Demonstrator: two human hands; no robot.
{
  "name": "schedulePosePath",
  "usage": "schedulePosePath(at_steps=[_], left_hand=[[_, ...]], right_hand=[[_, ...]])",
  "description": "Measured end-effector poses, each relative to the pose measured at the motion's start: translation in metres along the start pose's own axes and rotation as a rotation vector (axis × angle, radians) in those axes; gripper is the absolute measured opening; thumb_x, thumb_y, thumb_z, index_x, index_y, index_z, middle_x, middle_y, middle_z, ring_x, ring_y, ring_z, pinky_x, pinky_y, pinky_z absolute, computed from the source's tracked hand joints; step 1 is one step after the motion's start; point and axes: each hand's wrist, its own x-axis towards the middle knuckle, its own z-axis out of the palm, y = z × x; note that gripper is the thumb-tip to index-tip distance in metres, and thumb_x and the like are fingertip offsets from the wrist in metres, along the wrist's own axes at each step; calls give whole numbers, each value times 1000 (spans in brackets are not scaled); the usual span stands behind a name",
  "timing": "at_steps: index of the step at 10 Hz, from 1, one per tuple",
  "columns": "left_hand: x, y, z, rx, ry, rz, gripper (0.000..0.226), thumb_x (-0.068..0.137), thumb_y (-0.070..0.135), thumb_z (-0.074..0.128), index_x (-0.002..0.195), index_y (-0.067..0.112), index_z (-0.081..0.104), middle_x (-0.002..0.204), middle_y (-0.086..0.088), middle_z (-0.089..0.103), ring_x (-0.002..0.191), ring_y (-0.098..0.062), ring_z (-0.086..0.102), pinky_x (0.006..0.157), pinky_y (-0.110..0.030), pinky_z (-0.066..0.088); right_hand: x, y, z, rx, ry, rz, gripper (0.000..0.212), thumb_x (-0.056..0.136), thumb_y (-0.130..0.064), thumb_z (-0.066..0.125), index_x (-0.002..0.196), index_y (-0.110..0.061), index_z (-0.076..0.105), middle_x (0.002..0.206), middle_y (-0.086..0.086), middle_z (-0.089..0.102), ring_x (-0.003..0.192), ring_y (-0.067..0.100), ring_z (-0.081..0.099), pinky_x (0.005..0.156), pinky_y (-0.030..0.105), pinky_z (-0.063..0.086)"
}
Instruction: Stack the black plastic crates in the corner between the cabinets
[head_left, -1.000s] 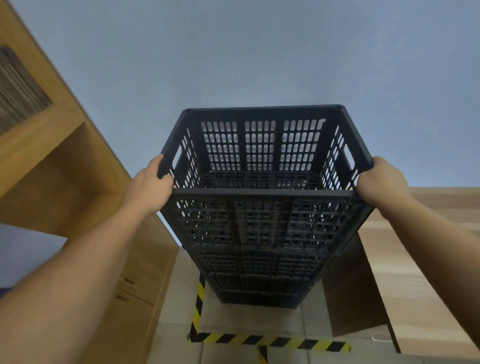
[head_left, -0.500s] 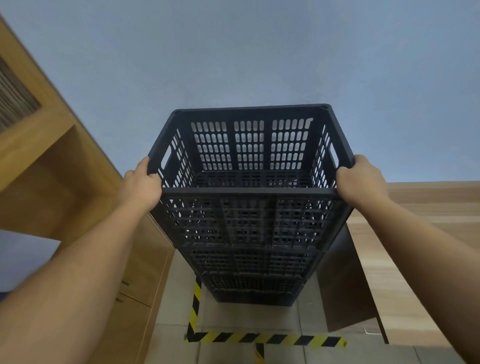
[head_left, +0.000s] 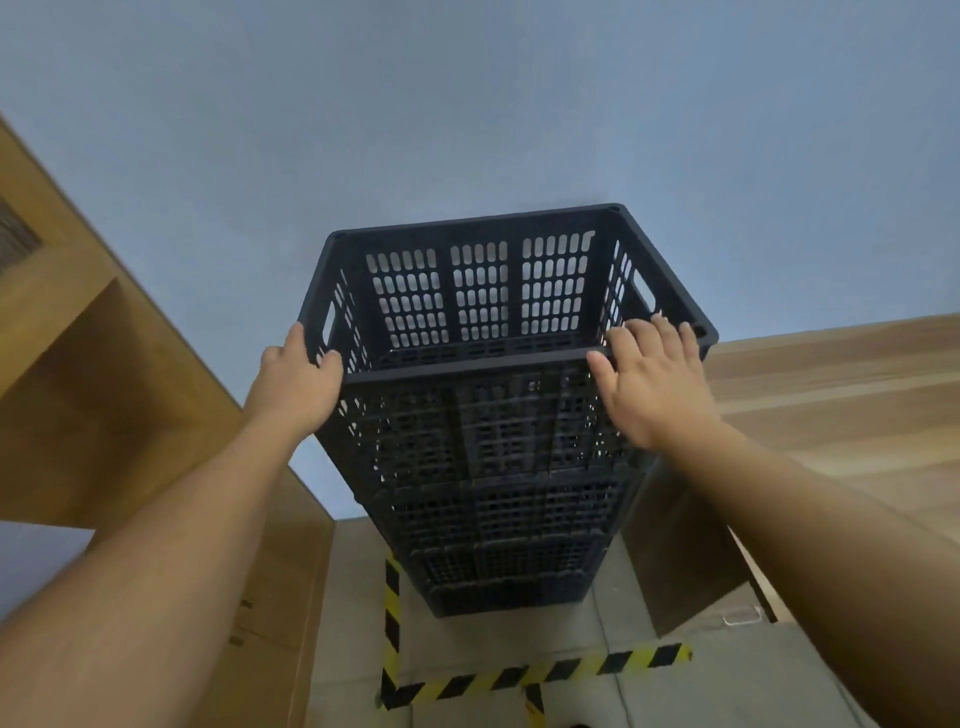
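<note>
Black top crate (head_left: 483, 291) sits on the stack (head_left: 498, 519), under my hands, in the corner. My left hand (head_left: 296, 384) grips its near-left rim; my right hand (head_left: 649, 379) lies spread flat. Stacking looks nearly done.

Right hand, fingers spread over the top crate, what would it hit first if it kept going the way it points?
Probably the top crate's right wall, then the blue wall; the right hand is already at its near corner, though depth is unclear.
</note>
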Motion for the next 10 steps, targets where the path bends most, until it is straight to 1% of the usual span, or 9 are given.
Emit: schedulePosePath(at_steps=[1, 3, 4, 5, 6, 7, 8, 9, 10], left_hand=[[-2, -7, -3, 79, -36, 63, 67, 105, 50, 31, 166, 24, 22, 160, -22, 40, 137, -46, 52, 110, -60, 48], [-8, 3, -4, 146, -47, 52, 66, 110, 42, 25, 170, 18, 13, 168, -22, 30, 145, -47, 43, 112, -57, 44], [-11, 1, -2, 270, 18, 82, 65, 108, 43, 23, 167, 16, 23, 167, -19, 31, 151, -41, 32, 119, -59, 35], [-13, 2, 0, 312, 53, 105, 64, 109, 40, 21, 167, 12, 26, 171, -16, 30, 157, -36, 24, 125, -56, 24], [-15, 4, -2, 319, -29, 114, 68, 111, 47, 15, 170, 12, 17, 179, -11, 15, 165, -32, 6, 132, -54, 12], [-35, -4, -2, 365, -28, 192, 70, 112, 49, 14, 171, 13, 11, 181, -9, 5, 166, -29, -2, 134, -50, 5], [-72, -15, 6, 417, -23, 301, 75, 111, 51, 23, 171, 14, -1, 180, -7, -7, 166, -26, -8, 133, -46, 2], [-94, -19, 3, 477, -105, 315, 83, 110, 50, 35, 170, 16, -11, 179, -6, -16, 166, -26, -12, 134, -47, 5], [-111, -4, -17, 450, -163, 333, 80, 109, 47, 42, 172, 23, -3, 180, -3, -15, 166, -28, -5, 132, -50, 13]], right_hand=[[5, 4, 2, 2, -8, -8, 67, 104, -60, 10, 148, -21, 44, 159, 11, 40, 154, 35, 19, 126, 55, 0], [7, 1, -8, 24, -71, 14, 68, 104, -58, 10, 149, -19, 42, 163, 13, 34, 156, 36, 12, 125, 55, -5], [10, 0, -12, 20, -120, 33, 67, 104, -58, 12, 151, -21, 41, 165, 11, 31, 157, 34, 10, 125, 54, -5], [15, 1, -16, 5, -168, 32, 69, 103, -60, 12, 155, -22, 37, 167, 10, 28, 158, 33, 8, 126, 53, -4], [13, 2, -24, -30, -221, 43, 73, 103, -61, 9, 164, -21, 20, 171, 8, 18, 159, 32, 1, 126, 52, -5], [-7, -9, -26, -76, -194, 51, 75, 103, -60, 8, 165, -20, -2, 173, 10, 1, 158, 33, -7, 127, 51, -3], [-47, -28, -23, 58, -164, -35, 75, 105, -56, 23, 165, -20, -4, 173, 9, -1, 159, 33, -4, 126, 48, 1], [-81, -40, -34, 206, -202, -138, 85, 99, -40, 52, 165, -17, 4, 167, 9, 28, 154, 29, 23, 125, 46, 24], [-106, -38, -53, 302, -196, -127, 81, 98, -32, 54, 165, -18, 11, 156, 4, 42, 142, 25, 38, 115, 44, 39]])
